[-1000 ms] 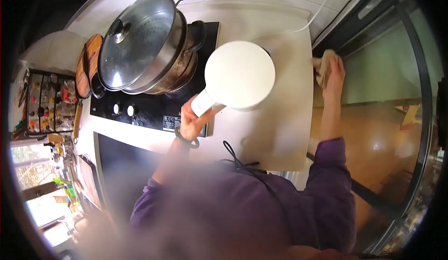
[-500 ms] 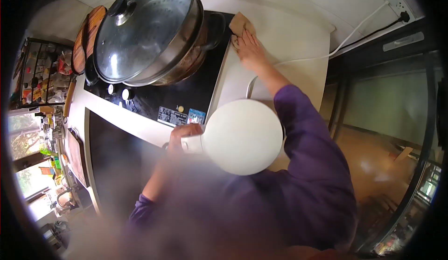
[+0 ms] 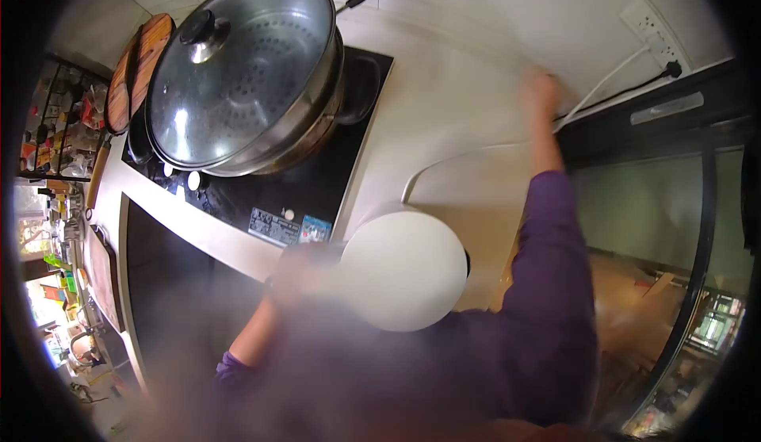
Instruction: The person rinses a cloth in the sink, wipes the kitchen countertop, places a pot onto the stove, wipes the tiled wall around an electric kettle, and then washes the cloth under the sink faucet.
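A white electric kettle [image 3: 406, 271], seen from above with its round lid toward me, is at the counter's front. My left hand [image 3: 305, 274] is closed at the kettle's handle side, its fingers hazy behind steam or blur. Far to the right, near the wall, my right hand [image 3: 543, 95] is at the counter's far right edge, curled and smeared by motion. The brown cloth that was under it does not show clearly now and is gone from its former spot beside the hob. A white cord [image 3: 468, 152] runs behind the kettle toward the wall.
A large lidded steamer pot [image 3: 246, 77] stands on the black hob [image 3: 317, 192] at left. Wooden boards [image 3: 139, 69] lean behind it. A wall socket [image 3: 656, 38] with plugs is at upper right, above a dark-framed glass door [image 3: 646, 204].
My right hand has swept right across the counter, away from the hob toward the wall, and the cloth has left its former spot. The view has shifted; my left hand stays by the kettle.
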Demonstrator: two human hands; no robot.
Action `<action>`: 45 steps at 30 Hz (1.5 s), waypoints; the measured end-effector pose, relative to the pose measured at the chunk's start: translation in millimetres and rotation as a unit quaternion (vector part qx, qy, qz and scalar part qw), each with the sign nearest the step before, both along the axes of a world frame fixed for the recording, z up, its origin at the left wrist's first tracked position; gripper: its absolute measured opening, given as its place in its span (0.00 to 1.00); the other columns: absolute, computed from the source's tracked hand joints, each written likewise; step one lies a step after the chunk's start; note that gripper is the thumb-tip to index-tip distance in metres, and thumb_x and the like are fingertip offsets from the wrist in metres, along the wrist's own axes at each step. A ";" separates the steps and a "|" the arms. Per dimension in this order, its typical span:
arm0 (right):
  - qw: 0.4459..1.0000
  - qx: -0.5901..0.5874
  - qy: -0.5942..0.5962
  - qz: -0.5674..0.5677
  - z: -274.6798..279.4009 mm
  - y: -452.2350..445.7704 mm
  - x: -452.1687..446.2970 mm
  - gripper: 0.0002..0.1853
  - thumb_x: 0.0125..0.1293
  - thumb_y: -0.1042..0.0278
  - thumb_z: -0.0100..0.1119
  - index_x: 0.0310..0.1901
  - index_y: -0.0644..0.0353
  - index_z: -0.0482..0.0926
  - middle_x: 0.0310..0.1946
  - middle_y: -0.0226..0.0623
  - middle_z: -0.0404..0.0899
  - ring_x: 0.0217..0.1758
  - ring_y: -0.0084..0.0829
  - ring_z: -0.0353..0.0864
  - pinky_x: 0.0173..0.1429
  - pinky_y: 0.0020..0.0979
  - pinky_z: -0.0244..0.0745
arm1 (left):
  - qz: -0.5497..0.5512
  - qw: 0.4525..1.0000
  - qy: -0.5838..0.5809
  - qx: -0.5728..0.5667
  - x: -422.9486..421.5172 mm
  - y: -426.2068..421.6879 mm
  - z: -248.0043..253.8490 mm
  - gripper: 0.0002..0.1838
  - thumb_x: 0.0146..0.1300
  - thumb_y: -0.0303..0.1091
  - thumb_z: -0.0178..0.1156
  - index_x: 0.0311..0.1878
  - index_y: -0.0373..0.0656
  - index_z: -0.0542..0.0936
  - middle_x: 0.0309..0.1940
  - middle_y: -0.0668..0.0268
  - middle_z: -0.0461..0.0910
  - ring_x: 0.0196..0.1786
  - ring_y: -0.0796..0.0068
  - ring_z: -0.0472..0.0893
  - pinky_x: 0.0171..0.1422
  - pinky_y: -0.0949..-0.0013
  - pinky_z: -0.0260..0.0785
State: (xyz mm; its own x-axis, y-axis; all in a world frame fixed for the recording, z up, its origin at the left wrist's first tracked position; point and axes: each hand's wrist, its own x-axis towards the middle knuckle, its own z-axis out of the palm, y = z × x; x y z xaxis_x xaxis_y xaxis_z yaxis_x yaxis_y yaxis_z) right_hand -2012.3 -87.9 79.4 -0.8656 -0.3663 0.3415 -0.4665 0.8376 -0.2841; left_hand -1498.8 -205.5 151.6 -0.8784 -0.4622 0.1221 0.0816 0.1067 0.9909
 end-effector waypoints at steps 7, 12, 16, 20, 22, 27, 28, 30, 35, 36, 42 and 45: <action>0.908 -0.216 0.057 0.353 -16.0 -192.4 110.0 0.08 0.57 0.73 0.48 0.40 0.60 0.72 0.37 0.49 0.71 0.39 0.49 0.71 0.45 0.44 0.68 | 0.044 0.993 0.028 0.107 -10.4 9.9 9.0 0.16 0.52 0.34 0.60 0.16 0.42 0.66 0.14 0.67 0.69 0.19 0.74 0.69 0.25 0.72 0.60; 0.887 0.161 0.232 0.364 -41.0 -177.0 28.8 0.06 0.52 0.70 0.53 0.33 0.57 0.77 0.37 0.36 0.71 0.45 0.35 0.72 0.39 0.35 0.76 | 0.054 0.992 0.027 0.114 -13.1 4.0 11.4 0.15 0.49 0.36 0.61 0.16 0.41 0.67 0.14 0.65 0.70 0.18 0.72 0.70 0.24 0.71 0.61; 0.933 0.108 0.172 0.297 1.9 -62.2 -2.1 0.09 0.49 0.68 0.59 0.34 0.54 0.79 0.36 0.39 0.75 0.42 0.37 0.74 0.41 0.36 0.73 | 0.028 0.996 0.049 0.066 -15.4 4.1 11.8 0.16 0.49 0.38 0.61 0.16 0.41 0.67 0.14 0.65 0.70 0.18 0.71 0.70 0.23 0.71 0.60; 0.990 -0.035 -0.138 -0.023 19.7 24.1 -46.5 0.16 0.47 0.66 0.64 0.40 0.57 0.78 0.37 0.43 0.75 0.44 0.42 0.73 0.46 0.40 0.70 | 0.040 0.995 0.091 0.010 -12.4 5.3 -9.2 0.18 0.51 0.37 0.61 0.15 0.42 0.66 0.12 0.66 0.69 0.15 0.73 0.69 0.20 0.71 0.59; 0.984 0.032 -0.100 -0.147 42.3 28.4 -47.2 0.14 0.49 0.65 0.64 0.38 0.59 0.76 0.37 0.43 0.74 0.45 0.43 0.72 0.47 0.41 0.69 | 0.064 0.995 0.075 -0.005 -13.3 2.9 -10.6 0.18 0.51 0.36 0.62 0.14 0.42 0.65 0.12 0.66 0.69 0.15 0.73 0.68 0.20 0.72 0.59; 0.951 -0.180 0.235 0.091 14.6 -68.8 -25.7 0.20 0.44 0.72 0.60 0.42 0.59 0.72 0.40 0.45 0.70 0.46 0.45 0.71 0.51 0.41 0.68 | 0.169 0.980 0.100 -0.036 -14.6 3.8 -51.9 0.20 0.52 0.36 0.62 0.13 0.41 0.64 0.10 0.67 0.67 0.14 0.75 0.67 0.19 0.73 0.59; 0.948 -0.160 0.241 0.131 4.9 -90.4 -10.8 0.17 0.46 0.76 0.56 0.42 0.59 0.71 0.41 0.46 0.69 0.45 0.46 0.71 0.48 0.42 0.71 | 0.190 0.975 0.118 0.014 -16.2 3.4 -60.2 0.20 0.54 0.35 0.61 0.13 0.41 0.64 0.10 0.66 0.66 0.13 0.76 0.67 0.18 0.73 0.58; 0.912 0.180 0.304 0.209 -34.7 -118.4 -7.2 0.14 0.48 0.77 0.53 0.41 0.58 0.72 0.41 0.44 0.68 0.46 0.43 0.71 0.43 0.40 0.76 | 0.169 0.977 0.118 -0.064 -29.6 -1.2 -61.5 0.21 0.56 0.38 0.60 0.12 0.41 0.64 0.10 0.66 0.66 0.13 0.76 0.66 0.18 0.73 0.58; 0.863 0.137 0.305 0.378 24.2 -88.4 -34.2 0.11 0.51 0.73 0.52 0.40 0.56 0.73 0.40 0.39 0.68 0.45 0.37 0.73 0.37 0.35 0.78 | 0.139 0.978 0.142 -0.066 -77.8 -3.9 -30.3 0.18 0.49 0.40 0.61 0.15 0.40 0.66 0.11 0.67 0.67 0.13 0.75 0.66 0.18 0.74 0.56; 0.848 0.141 0.331 0.388 36.5 -74.2 -38.9 0.10 0.52 0.72 0.52 0.38 0.55 0.74 0.39 0.38 0.68 0.44 0.36 0.73 0.36 0.34 0.78 | 0.123 0.971 0.179 -0.097 -89.6 -7.3 -26.2 0.17 0.48 0.40 0.60 0.16 0.39 0.67 0.12 0.66 0.68 0.14 0.74 0.68 0.19 0.74 0.57; 0.884 -0.067 0.444 0.129 94.1 -2.6 -73.9 0.11 0.49 0.68 0.59 0.37 0.53 0.75 0.37 0.38 0.70 0.39 0.38 0.74 0.34 0.34 0.75 | 0.219 0.947 0.028 -0.232 -138.8 -26.8 -22.0 0.14 0.47 0.40 0.57 0.27 0.35 0.76 0.17 0.63 0.74 0.19 0.69 0.74 0.26 0.72 0.65; 0.859 -0.233 0.441 0.118 157.1 -47.0 -46.9 0.10 0.50 0.71 0.58 0.37 0.54 0.74 0.37 0.39 0.71 0.39 0.39 0.74 0.41 0.37 0.73 | 0.234 0.960 0.088 -0.129 -177.2 -29.6 -22.3 0.08 0.42 0.30 0.60 0.18 0.38 0.72 0.15 0.63 0.71 0.20 0.74 0.71 0.25 0.70 0.60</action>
